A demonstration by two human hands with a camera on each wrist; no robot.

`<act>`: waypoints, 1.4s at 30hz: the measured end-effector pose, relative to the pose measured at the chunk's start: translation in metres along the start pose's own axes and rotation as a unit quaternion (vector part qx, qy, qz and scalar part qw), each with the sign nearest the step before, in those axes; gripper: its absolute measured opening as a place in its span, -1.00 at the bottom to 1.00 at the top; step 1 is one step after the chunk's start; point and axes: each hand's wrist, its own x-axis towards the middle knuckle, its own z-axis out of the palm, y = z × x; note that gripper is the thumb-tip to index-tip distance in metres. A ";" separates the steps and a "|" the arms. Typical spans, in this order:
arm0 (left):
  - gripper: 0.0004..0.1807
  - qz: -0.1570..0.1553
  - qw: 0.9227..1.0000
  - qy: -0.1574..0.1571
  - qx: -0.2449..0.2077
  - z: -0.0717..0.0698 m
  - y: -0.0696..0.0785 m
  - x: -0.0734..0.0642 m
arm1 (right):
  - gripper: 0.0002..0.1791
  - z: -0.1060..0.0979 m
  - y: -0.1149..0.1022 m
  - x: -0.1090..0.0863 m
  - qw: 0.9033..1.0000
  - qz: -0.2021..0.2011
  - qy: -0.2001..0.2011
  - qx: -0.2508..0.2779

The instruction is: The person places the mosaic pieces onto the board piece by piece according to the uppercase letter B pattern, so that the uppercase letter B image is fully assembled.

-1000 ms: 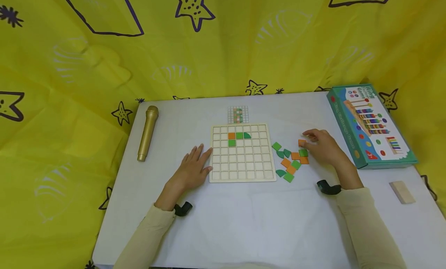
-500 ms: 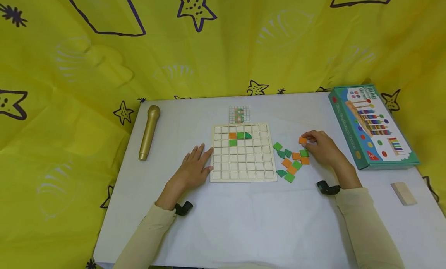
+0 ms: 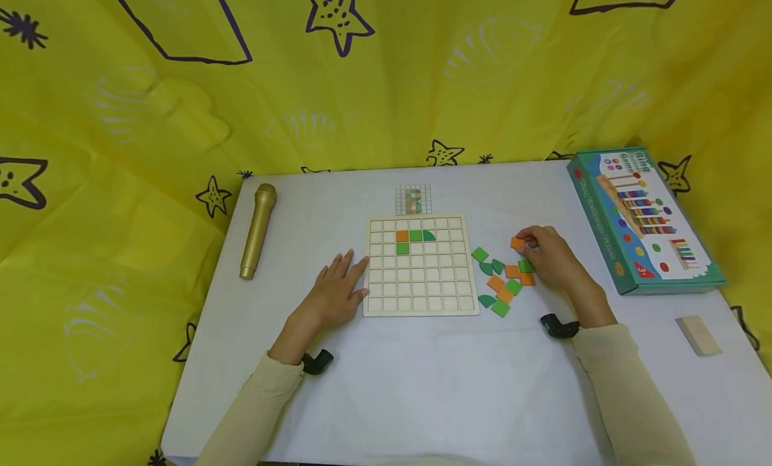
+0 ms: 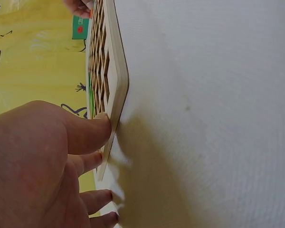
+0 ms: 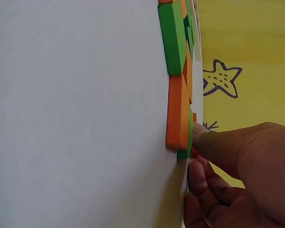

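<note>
My right hand [image 3: 551, 257] pinches an orange square tile [image 3: 517, 242] between thumb and fingertips, at the far side of a loose cluster of tiles. In the right wrist view, a green tile [image 5: 173, 40] and an orange tile stand in front of that hand and partly hide what it pinches. My left hand [image 3: 334, 295] rests with spread, straight fingers at the left edge of a wooden grid board [image 3: 422, 278]; its thumb [image 4: 92, 133] touches the rim in the left wrist view. In the board's upper cells lie an orange square [image 3: 402, 236], two green squares [image 3: 415, 235] and a dark green quarter-round [image 3: 429, 235].
Several orange and green tiles [image 3: 500, 308] lie right of the board. A small pattern card [image 3: 413, 199] sits behind it. A gold microphone [image 3: 257, 231] lies at left, a green game box [image 3: 645, 221] at right, with a wooden block [image 3: 698, 335] nearer the front.
My right hand has taken hold of the orange tile and shifted it slightly left, away from its former place. My left hand has stayed at the board's edge.
</note>
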 end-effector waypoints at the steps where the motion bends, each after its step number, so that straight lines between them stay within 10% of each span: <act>1: -0.26 -0.001 1.000 -0.001 0.000 0.000 0.000 0.000 | -0.63 0.001 -0.001 0.001 1.000 -0.002 0.001 0.001; 42: -0.27 0.005 1.000 0.006 -0.006 0.001 0.000 -0.001 | -0.82 0.080 -0.113 0.041 0.993 -0.114 -0.038 -0.017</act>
